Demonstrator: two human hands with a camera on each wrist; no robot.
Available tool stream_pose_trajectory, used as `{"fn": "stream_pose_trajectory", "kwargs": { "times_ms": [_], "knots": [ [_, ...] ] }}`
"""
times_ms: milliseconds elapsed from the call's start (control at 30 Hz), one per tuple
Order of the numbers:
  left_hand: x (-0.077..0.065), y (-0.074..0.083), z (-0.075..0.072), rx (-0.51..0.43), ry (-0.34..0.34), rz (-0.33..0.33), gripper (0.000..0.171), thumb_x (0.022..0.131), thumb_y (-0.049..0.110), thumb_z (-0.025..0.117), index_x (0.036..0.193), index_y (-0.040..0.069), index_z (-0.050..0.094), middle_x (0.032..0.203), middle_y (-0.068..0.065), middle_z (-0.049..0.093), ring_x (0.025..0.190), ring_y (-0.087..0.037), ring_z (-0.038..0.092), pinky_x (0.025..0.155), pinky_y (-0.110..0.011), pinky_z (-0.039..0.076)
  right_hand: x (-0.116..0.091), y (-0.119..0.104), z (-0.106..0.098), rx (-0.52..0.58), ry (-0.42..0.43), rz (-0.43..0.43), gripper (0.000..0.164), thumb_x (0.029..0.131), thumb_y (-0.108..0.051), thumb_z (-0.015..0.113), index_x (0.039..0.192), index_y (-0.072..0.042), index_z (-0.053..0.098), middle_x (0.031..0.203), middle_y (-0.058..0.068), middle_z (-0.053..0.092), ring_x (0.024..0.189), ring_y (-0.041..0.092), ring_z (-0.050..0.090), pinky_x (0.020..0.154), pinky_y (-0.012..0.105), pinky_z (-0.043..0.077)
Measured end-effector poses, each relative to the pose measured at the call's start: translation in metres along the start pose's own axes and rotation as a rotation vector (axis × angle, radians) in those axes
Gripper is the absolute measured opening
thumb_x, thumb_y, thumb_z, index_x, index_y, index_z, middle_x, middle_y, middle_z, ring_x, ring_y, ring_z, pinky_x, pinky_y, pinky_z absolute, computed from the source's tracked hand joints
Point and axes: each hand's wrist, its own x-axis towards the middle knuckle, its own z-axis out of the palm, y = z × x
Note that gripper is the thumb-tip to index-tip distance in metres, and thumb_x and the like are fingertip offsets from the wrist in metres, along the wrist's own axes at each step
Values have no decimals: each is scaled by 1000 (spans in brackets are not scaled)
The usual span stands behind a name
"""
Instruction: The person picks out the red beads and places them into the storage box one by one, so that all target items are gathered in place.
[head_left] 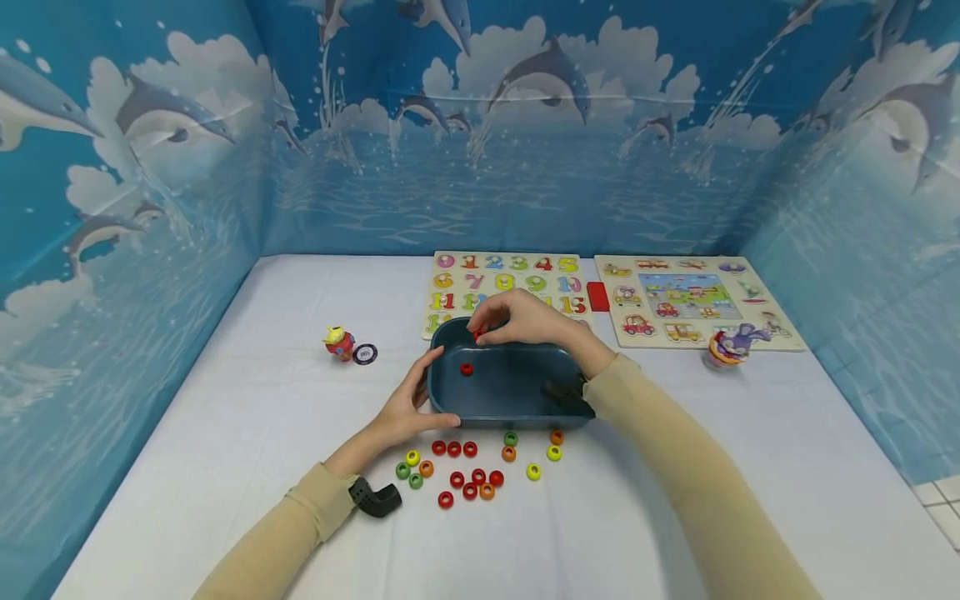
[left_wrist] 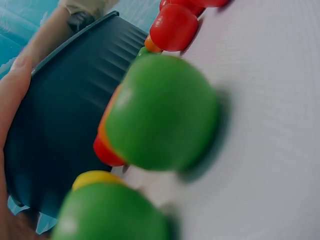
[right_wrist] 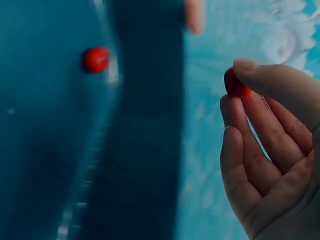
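A dark blue-green plastic tray [head_left: 517,387] stands on the white table, one red bead [head_left: 467,369] lying on its floor near the left end. My left hand [head_left: 408,408] grips the tray's left end, thumb at the near edge and fingers along the side wall. Above the tray's far left part, my right hand [head_left: 517,317] pinches a second red bead [right_wrist: 234,82] between thumb and fingertips. Several red beads [head_left: 470,449], green beads [head_left: 402,471], orange beads [head_left: 508,453] and yellow beads [head_left: 533,472] lie loose before the tray; two green ones loom close in the left wrist view.
Behind the tray lies a wooden number puzzle [head_left: 450,283], with a red block [head_left: 597,297] and a vehicle puzzle [head_left: 690,296] to its right. A purple toy figure [head_left: 731,346] stands at the right. Leftward are a small red-and-yellow figure [head_left: 340,343] and a round black chip [head_left: 365,354].
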Motion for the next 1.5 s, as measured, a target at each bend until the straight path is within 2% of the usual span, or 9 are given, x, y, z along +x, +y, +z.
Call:
{"fn": "stream_pose_trajectory", "kwargs": {
  "times_ms": [133,267,500,833,967,1100,1233,1333,1500],
  "knots": [
    [0,-2,0,-3,-5,11,94,72,14,75,143,10,12,147,-11,7,130,-35,18,103,-47,22,7,23,10,64,-73,70,26,77,-14,70,100,-1,65,90,2,64,78,15,61,69,29,52],
    [0,-3,-1,-19,-12,34,95,72,10,75,142,7,11,147,-13,7,129,-37,19,103,-48,21,11,34,17,9,-126,102,27,75,-15,72,98,-2,66,88,0,64,74,14,62,66,27,52],
    [1,-3,-1,-23,-15,42,95,72,10,74,142,7,11,147,-13,7,129,-38,18,103,-47,21,15,39,28,-141,-158,133,21,73,-16,74,94,-12,68,87,-5,63,70,9,59,61,24,51],
    [0,-1,-1,-20,-11,34,95,72,11,75,142,7,11,147,-12,8,130,-37,18,103,-47,21,15,41,32,-142,-173,134,23,74,-14,74,96,-13,67,91,-4,63,70,8,61,62,23,51],
    [1,-1,-1,-19,-13,33,94,73,12,74,142,7,11,147,-13,8,130,-37,18,103,-48,21,13,29,23,-163,-161,145,29,75,-16,72,102,-11,65,96,-1,62,73,10,60,64,23,51],
    [1,-1,-1,-10,-8,27,94,73,11,74,143,9,12,147,-12,8,130,-36,19,103,-47,21,4,4,8,-171,-122,134,34,77,-16,71,108,-8,63,100,2,62,72,11,60,64,24,51],
    [1,-1,-2,0,-5,18,94,72,11,75,143,11,13,147,-11,9,130,-30,22,103,-45,23,-16,-27,2,-144,-90,59,34,79,-19,69,110,-11,62,102,-1,62,75,7,60,66,24,51],
    [1,-1,-2,3,-3,11,94,72,11,75,143,13,13,147,-10,10,130,-27,23,103,-42,23,-35,-45,9,-127,-86,-26,32,80,-21,68,110,-15,61,100,-3,62,76,5,59,66,25,51],
    [1,-1,-2,-6,0,32,94,72,10,75,142,8,13,146,-13,9,129,-34,21,103,-44,23,-66,-59,37,-134,-62,-100,27,79,-22,68,106,-22,62,94,-11,61,74,1,57,61,22,49]
  ]
}}
